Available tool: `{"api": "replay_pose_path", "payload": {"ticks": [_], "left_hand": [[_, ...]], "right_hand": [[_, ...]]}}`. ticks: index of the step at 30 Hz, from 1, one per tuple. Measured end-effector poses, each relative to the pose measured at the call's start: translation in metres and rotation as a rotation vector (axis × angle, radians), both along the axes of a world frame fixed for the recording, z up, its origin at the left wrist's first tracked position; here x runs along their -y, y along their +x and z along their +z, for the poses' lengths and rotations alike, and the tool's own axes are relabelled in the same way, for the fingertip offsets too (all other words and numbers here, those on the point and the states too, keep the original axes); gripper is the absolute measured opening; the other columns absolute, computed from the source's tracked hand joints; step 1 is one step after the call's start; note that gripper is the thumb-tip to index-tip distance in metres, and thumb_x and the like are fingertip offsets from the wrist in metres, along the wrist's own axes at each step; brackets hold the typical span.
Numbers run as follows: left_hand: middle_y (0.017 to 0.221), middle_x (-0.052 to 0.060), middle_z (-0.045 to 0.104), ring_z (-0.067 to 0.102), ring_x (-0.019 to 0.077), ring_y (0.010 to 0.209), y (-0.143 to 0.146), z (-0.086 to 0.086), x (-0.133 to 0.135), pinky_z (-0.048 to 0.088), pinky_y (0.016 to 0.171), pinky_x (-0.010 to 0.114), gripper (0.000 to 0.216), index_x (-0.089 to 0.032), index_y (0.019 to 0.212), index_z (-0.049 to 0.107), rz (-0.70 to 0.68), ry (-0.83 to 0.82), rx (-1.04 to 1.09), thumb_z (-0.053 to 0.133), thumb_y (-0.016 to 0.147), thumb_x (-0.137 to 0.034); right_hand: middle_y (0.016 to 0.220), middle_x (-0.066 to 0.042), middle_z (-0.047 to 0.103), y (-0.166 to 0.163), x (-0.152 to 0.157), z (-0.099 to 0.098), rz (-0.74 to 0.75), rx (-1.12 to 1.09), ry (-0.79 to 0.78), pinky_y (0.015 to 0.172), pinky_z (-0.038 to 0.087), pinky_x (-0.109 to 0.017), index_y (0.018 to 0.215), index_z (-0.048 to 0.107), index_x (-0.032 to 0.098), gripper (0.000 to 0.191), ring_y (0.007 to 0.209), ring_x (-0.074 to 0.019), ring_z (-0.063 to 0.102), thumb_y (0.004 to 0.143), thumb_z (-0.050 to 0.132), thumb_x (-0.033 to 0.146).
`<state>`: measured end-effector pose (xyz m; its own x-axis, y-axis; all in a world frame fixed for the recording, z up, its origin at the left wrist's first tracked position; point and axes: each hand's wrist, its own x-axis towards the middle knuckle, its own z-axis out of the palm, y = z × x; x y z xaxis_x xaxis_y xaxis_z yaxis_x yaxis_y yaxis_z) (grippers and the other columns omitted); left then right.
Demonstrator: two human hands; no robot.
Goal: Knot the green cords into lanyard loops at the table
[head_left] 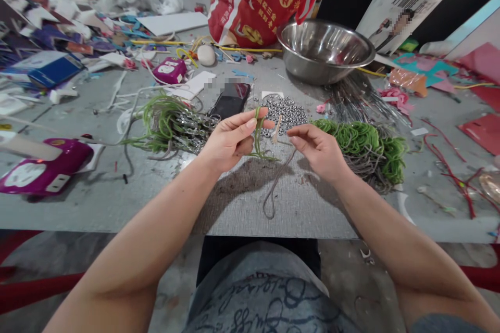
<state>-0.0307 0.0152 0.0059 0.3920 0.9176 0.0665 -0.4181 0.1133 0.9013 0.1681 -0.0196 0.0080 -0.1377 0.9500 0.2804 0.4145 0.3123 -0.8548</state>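
My left hand (236,138) is closed on a green cord (257,138), which loops round its fingers and hangs below them. A grey cord (279,179) trails from my right hand (318,148), whose thumb and forefinger are pinched on its upper end; its lower part makes a loop over the table. Just beyond the hands lies a heap of small silver beads (287,112) with a short wooden stick (277,127). Left of my left hand rests a bundle of green cords with silver chain-like pieces (183,127). Beside my right hand are bundled green and grey cords (363,145).
A steel bowl (326,54) stands behind the beads, near a red bag (261,5). A black phone (230,100) lies beyond my left hand. Purple devices (50,169) with cables sit at left. Scraps cover the back left; red cords (449,171) lie at right.
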Motion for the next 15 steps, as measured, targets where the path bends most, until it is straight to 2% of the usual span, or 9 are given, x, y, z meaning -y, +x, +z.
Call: {"api": "replay_pose_path", "payload": {"ticks": [4,6,10,13,15], "left_hand": [[0.093,0.001,0.072,0.026,-0.0021,0.032,0.001,0.000,0.000,0.019,0.032,0.017,0.019,-0.026,0.094,0.070,0.013,-0.008,0.034,0.061,0.077,-0.028],[0.096,0.001,0.072,0.026,-0.0024,0.031,0.001,-0.001,0.000,0.019,0.031,0.016,0.019,-0.027,0.095,0.070,0.042,-0.022,0.046,0.059,0.079,-0.027],[0.104,0.000,0.070,0.027,-0.0031,0.030,0.001,0.000,-0.002,0.020,0.030,0.016,0.022,-0.028,0.100,0.068,0.083,-0.037,0.068,0.058,0.080,-0.026],[0.111,0.000,0.067,0.031,-0.0031,0.031,0.001,0.001,-0.003,0.027,0.031,0.017,0.025,-0.028,0.104,0.066,0.098,-0.050,0.082,0.057,0.081,-0.026],[0.114,0.000,0.066,0.033,-0.0031,0.031,0.001,0.003,-0.003,0.030,0.032,0.018,0.026,-0.027,0.106,0.066,0.103,-0.055,0.100,0.056,0.082,-0.025]], "right_hand": [[0.108,-0.005,0.061,-0.024,-0.008,-0.004,0.169,-0.220,-0.187,0.082,0.047,-0.031,0.101,0.055,0.020,0.025,0.088,-0.0127,0.058,0.077,0.060,0.024],[0.109,-0.004,0.060,-0.036,-0.014,-0.009,0.272,-0.282,-0.311,0.076,0.048,-0.027,0.102,0.053,0.021,0.030,0.081,-0.0100,0.058,0.074,0.063,0.019],[0.087,0.000,0.062,-0.047,-0.020,-0.012,0.477,-0.261,-0.616,0.048,0.042,-0.020,0.098,0.052,0.019,0.020,0.053,-0.0058,0.055,0.079,0.059,0.022],[0.075,0.002,0.062,-0.045,-0.020,-0.011,0.556,-0.250,-0.733,0.038,0.033,-0.018,0.086,0.054,0.018,0.008,0.042,-0.0030,0.047,0.082,0.056,0.024],[0.068,0.003,0.062,-0.043,-0.018,-0.011,0.586,-0.272,-0.774,0.035,0.028,-0.017,0.081,0.055,0.017,0.010,0.037,-0.0017,0.041,0.083,0.055,0.027]]}}
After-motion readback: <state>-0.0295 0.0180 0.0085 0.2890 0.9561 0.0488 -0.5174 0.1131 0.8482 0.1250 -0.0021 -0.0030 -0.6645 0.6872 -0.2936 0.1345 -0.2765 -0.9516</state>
